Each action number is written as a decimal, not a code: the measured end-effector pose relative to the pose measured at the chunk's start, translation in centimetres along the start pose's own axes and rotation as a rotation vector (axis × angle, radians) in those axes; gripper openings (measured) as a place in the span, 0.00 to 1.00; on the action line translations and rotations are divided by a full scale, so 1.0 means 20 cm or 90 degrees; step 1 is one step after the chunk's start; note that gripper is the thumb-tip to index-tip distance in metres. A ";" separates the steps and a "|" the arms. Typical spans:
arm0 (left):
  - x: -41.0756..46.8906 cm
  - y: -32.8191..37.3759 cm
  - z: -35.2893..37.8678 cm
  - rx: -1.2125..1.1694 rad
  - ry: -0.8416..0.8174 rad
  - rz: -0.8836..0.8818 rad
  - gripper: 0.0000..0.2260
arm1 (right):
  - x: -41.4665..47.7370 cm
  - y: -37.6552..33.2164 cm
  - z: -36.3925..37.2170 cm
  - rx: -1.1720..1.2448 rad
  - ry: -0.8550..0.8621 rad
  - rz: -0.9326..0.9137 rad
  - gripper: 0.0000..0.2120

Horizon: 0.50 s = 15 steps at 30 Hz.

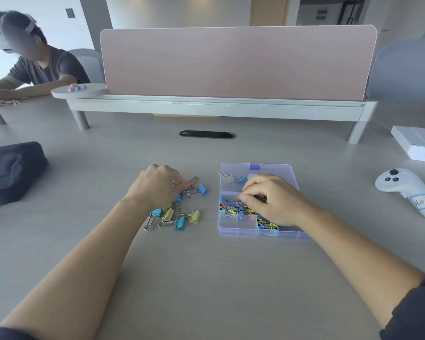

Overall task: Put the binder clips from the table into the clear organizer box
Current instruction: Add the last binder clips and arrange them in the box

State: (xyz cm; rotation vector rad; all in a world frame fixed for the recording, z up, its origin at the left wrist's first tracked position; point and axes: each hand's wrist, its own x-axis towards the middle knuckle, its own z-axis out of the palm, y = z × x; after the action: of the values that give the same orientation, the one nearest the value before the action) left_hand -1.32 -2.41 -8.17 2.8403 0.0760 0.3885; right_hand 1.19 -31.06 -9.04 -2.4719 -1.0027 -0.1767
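A loose pile of coloured binder clips [179, 212] lies on the table at the centre. My left hand [155, 185] is over the pile's far end, its fingers pinching a pink clip [189, 184]. To the right stands the clear organizer box [233, 171], lid off, with several small clips in its compartments. My right hand [268, 197] reaches into the box's middle compartments with curled fingers around something small and dark, which I cannot identify. A yellow clip [228, 180] and a blue clip [242, 179] lie in the box's far left compartment.
A white hand controller [407, 190] lies right of the box. A white flat box [417, 146] is at the far right, a dark bag [10, 170] at the left edge. A pink desk divider [236, 62] closes the back. Another person sits at the far left.
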 end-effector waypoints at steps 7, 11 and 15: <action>0.02 0.10 -0.01 -0.086 0.017 -0.099 0.03 | 0.01 -0.01 0.00 0.004 0.004 0.001 0.11; 0.02 0.07 0.00 -0.098 0.049 -0.042 0.10 | 0.01 -0.01 0.00 0.014 0.006 0.002 0.10; 0.03 0.05 0.01 -0.105 0.066 -0.034 0.17 | 0.01 -0.01 -0.01 0.025 0.007 0.003 0.10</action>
State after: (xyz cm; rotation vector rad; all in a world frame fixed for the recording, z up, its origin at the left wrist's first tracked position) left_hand -0.71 -3.46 -7.95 2.6487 0.1343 0.5062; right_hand 1.19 -30.95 -8.85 -2.4351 -0.9868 -0.1674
